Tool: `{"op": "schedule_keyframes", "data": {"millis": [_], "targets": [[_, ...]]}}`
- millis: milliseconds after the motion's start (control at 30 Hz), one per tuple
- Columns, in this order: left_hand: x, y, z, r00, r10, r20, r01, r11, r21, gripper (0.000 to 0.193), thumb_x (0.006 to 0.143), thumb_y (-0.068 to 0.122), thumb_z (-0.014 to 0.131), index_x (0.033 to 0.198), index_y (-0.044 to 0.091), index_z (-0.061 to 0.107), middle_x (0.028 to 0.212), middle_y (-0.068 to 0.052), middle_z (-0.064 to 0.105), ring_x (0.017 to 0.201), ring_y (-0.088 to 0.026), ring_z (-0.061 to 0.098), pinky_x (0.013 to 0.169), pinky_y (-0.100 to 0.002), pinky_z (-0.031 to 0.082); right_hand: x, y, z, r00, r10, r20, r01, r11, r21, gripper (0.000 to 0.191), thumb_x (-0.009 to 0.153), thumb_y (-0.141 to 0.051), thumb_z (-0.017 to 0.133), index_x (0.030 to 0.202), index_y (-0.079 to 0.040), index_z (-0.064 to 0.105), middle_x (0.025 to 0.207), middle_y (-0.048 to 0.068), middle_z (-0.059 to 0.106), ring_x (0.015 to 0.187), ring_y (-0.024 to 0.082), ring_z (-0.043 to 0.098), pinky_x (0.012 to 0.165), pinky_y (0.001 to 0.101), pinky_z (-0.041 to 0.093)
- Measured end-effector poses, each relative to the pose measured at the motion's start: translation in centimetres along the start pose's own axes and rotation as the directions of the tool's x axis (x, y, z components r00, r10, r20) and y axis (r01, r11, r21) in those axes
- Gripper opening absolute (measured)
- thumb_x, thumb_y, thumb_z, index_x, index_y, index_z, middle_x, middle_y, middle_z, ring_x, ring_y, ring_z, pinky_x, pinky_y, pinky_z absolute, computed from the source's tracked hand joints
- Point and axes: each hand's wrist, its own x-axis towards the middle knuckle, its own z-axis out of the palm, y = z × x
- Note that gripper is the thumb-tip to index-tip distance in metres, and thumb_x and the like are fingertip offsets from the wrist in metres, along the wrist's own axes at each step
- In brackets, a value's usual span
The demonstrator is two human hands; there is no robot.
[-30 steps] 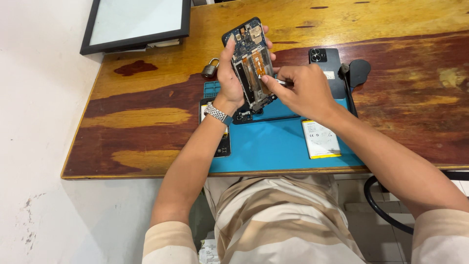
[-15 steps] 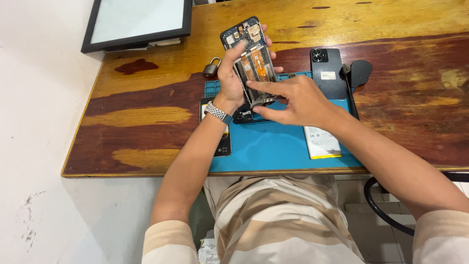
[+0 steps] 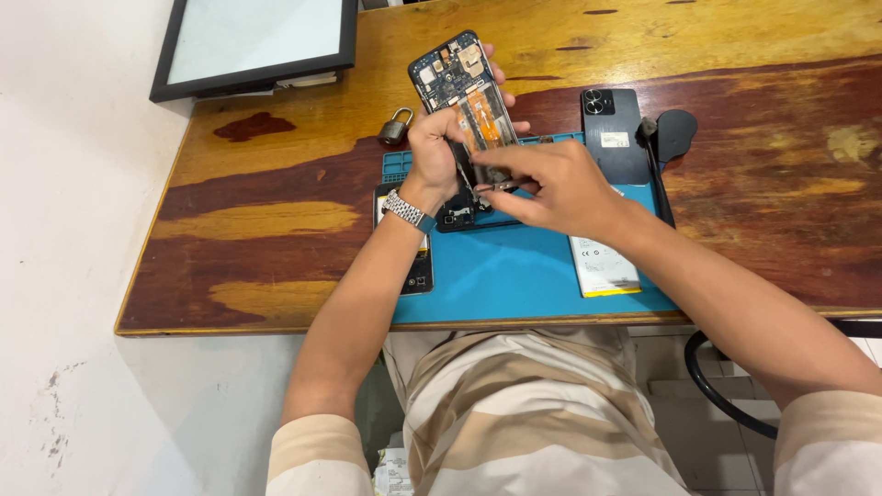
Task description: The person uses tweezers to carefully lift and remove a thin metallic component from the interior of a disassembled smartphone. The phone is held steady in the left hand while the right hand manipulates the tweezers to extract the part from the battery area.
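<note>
Worn wooden surface (image 3: 276, 220) carries a blue work mat (image 3: 514, 276). On the mat's near right edge a flat white-and-yellow battery (image 3: 602, 266) is laid. Above the mat's far left part, an opened phone (image 3: 464, 92) is gripped upright in the left hand (image 3: 436, 152), circuit side exposed. The right hand (image 3: 551, 188) is closed around a thin metal tool (image 3: 491, 186) set at the phone's lower end. Beyond the mat's far right corner lies a black back cover (image 3: 611, 129). Risk judged: a tool slip could tear the orange ribbon cable (image 3: 485, 124); a loose grip could drop the phone.
</note>
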Motion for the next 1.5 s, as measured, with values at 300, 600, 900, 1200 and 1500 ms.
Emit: {"op": "schedule_keyframes", "data": {"millis": [300,600,900,1200,1500], "targets": [[-0.2,-0.3,-0.6,0.996,0.089,0.017,-0.09,0.995,0.038,0.09,0.071,0.01,0.044,0.16,0.002,0.032,0.137,-0.016,0.053,0.124,-0.03,0.059,0.107,-0.062,0.058,-0.2,-0.4,1.0,0.98,0.191,0.053,-0.194,0.979,0.062,0.019,0.087,-0.012,0.081,0.099,-0.004,0.069,0.059,0.005,0.057,0.047,0.013,0.055,0.048,0.028,0.045],[-0.2,-0.7,-0.9,0.991,0.128,-0.041,-0.125,0.99,0.068,0.091,0.071,0.009,0.044,0.161,0.003,0.03,0.138,-0.016,0.052,0.123,-0.03,0.059,0.105,-0.06,0.059,-0.6,-0.4,1.6,0.991,0.135,0.009,-0.135,0.99,0.048,0.019,0.085,-0.007,0.082,0.1,-0.002,0.071,0.061,0.009,0.059,0.049,0.017,0.057,0.05,0.0298,0.049],[-0.4,-0.6,-0.8,0.987,0.158,-0.039,-0.153,0.982,0.113,0.089,0.074,0.009,0.044,0.162,0.002,0.03,0.137,-0.016,0.053,0.12,-0.029,0.06,0.102,-0.059,0.06,-0.5,-1.3,0.9,0.999,0.007,0.036,-0.004,0.997,-0.071,0.022,0.088,-0.011,0.081,0.108,-0.003,0.077,0.092,0.011,0.075,0.062,0.021,0.07,0.054,0.0321,0.053],[-0.3,0.5,-1.2,0.988,0.157,0.005,-0.157,0.986,-0.058,0.085,0.076,0.014,0.046,0.16,0.008,0.032,0.138,-0.012,0.054,0.122,-0.028,0.06,0.106,-0.061,0.057,0.2,-2.4,0.0,0.997,-0.076,0.035,0.08,0.989,-0.122,0.028,0.087,-0.016,0.08,0.114,-0.01,0.076,0.148,0.004,0.059,0.071,0.022,0.072,0.056,0.0324,0.055],[-0.4,1.4,0.1,0.982,0.149,-0.116,-0.156,0.986,-0.06,0.07,0.096,0.049,0.041,0.153,0.008,0.04,0.127,-0.012,0.058,0.114,-0.026,0.061,0.099,-0.061,0.058,0.4,-2.6,0.5,0.99,-0.037,0.134,0.061,0.983,-0.173,0.026,0.096,-0.013,0.069,0.12,-0.008,0.06,0.155,0.005,0.053,0.062,0.029,0.068,0.045,0.0389,0.048]]}}
